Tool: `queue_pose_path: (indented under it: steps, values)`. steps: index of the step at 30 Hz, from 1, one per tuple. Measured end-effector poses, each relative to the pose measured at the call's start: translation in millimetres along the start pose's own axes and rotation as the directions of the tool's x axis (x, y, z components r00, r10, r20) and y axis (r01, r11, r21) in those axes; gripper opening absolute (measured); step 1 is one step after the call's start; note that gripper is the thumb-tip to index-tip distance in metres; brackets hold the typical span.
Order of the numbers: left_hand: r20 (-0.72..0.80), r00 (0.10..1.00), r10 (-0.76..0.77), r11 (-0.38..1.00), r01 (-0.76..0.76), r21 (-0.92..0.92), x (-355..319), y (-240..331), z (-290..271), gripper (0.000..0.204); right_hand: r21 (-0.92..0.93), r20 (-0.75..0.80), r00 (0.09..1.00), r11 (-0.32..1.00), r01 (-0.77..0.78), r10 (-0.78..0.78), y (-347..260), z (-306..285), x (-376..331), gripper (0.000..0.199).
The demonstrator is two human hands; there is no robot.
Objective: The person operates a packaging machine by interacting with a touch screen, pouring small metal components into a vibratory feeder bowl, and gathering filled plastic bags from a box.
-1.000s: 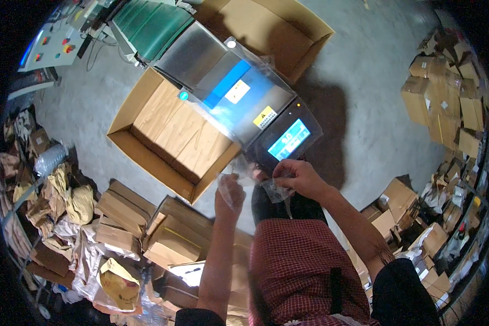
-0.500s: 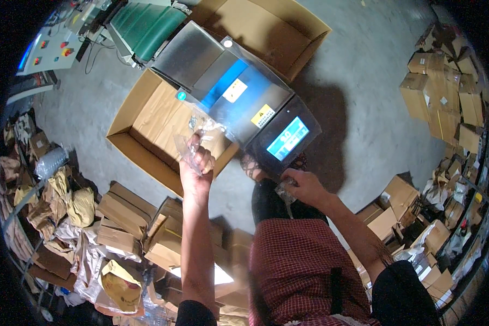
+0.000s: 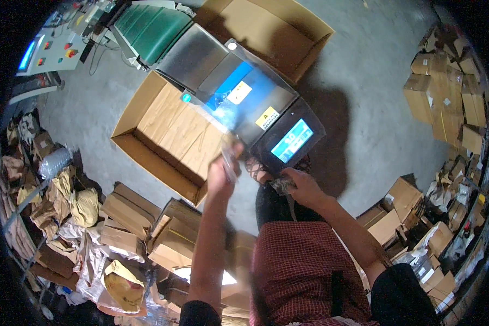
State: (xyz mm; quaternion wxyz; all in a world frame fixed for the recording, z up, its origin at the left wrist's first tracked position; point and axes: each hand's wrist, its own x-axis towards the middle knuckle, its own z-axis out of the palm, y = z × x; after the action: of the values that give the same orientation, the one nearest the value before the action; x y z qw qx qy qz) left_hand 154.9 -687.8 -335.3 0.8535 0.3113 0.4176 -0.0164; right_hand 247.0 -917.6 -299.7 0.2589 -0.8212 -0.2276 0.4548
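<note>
Clear plastic pouches are in both hands. The left hand [image 3: 223, 173] is raised with its fingers pinched together on one small clear pouch [image 3: 229, 157], holding it upright over the near edge of the open cardboard box [image 3: 163, 136], right by the front of the metal machine [image 3: 239, 92]; that height likely keeps the pouch clear of the box wall. The right hand [image 3: 304, 187] sits lower, just below the machine's blue touchscreen [image 3: 292, 140], its grip closed around a bunch of pouches [image 3: 281, 186] kept close to the body, seemingly as a ready stock. Blur hides what the pouches contain. Stacks of folded cartons [image 3: 130, 212] lie on the floor to the person's left, and more cartons [image 3: 445, 98] are piled far right.
</note>
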Motion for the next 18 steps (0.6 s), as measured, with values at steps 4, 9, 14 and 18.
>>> queue_pose_path:
  steps: [4, 9, 14, 18]
  values:
    - [-0.051, 0.992, -0.112, 0.874, 0.123, 0.47, -42, -40, -1, 0.033, -0.023, -0.023, 0.999, 0.999, 0.042, -0.043, 11, 0, 3, 0.023]
    - [-0.149, 0.915, -0.374, 0.853, 0.403, 0.331, -75, -80, 6, 0.03, 0.078, -0.109, 0.993, 0.996, 0.044, -0.036, 13, 6, 6, 0.021]
    - [-0.168, 0.895, -0.414, 0.83, 0.446, 0.335, -93, -66, 28, 0.028, 0.117, -0.026, 1.0, 0.993, 0.003, 0.0, 0, 10, 7, 0.026]
    - [-0.261, 0.89, -0.374, 0.819, 0.449, 0.357, -91, -69, 21, 0.026, 0.275, 0.051, 0.998, 0.961, 0.015, -0.03, -10, 9, 11, 0.029]
